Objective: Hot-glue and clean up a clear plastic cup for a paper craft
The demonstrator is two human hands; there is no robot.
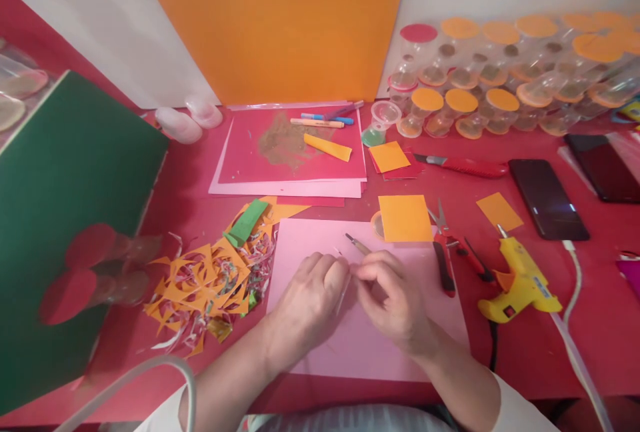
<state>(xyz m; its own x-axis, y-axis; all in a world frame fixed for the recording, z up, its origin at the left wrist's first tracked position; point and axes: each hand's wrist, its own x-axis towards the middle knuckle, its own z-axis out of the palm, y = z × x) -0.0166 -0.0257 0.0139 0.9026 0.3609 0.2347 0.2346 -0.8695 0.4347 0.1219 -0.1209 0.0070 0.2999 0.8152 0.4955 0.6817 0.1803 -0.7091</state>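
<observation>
Over a pale pink sheet [320, 359], my left hand [311, 289] and my right hand [395, 299] meet with fingertips pinched together. A thin whitish strip [343, 297] hangs from the left fingers; what sits between the right fingertips is too small to make out. Just behind the right hand lies a slim tool with a dark tip [357, 243], its lower part covered by the fingers. An orange paper square [406, 219] rests at the sheet's back right, partly over a small round disc [377, 224]. Red-handled pliers [444, 255] lie across the sheet's right edge.
Orange paper scraps [205, 279] pile up at left, beside a green board [65, 205]. A yellow glue gun [523, 279], a red cutter [465, 165] and a phone [547, 199] are on the right. Clear cups with orange discs [460, 100] line the back right. Markers [317, 123] lie behind.
</observation>
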